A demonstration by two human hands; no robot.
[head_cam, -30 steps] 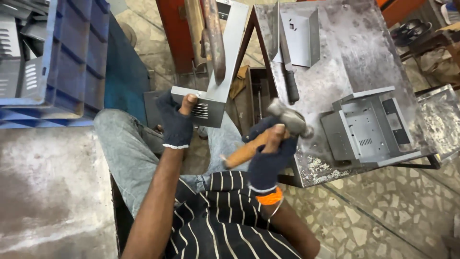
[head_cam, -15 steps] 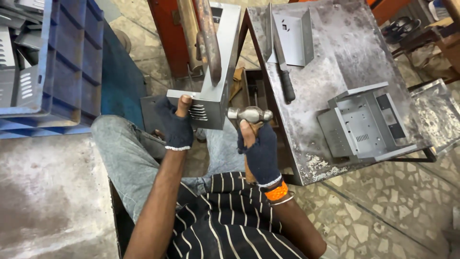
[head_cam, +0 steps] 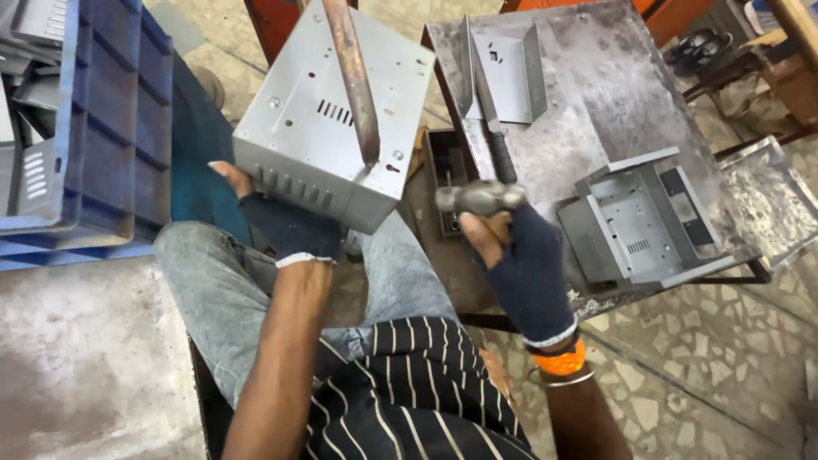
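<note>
My left hand (head_cam: 285, 223), in a dark fingerless glove, is cupped under the near lower edge of the grey sheet-metal box (head_cam: 332, 119), tipping it up over a rusty upright bar (head_cam: 354, 81); my right hand (head_cam: 524, 264) is closed tight round the hammer (head_cam: 481, 198), head up, just right of the box. I judge I should steady the box firmly and strike squarely, keeping fingers clear. The box is pale grey, punched with slots and small holes.

Dark fingerless gloves, orange wristband, black white-striped shirt, grey jeans
</note>
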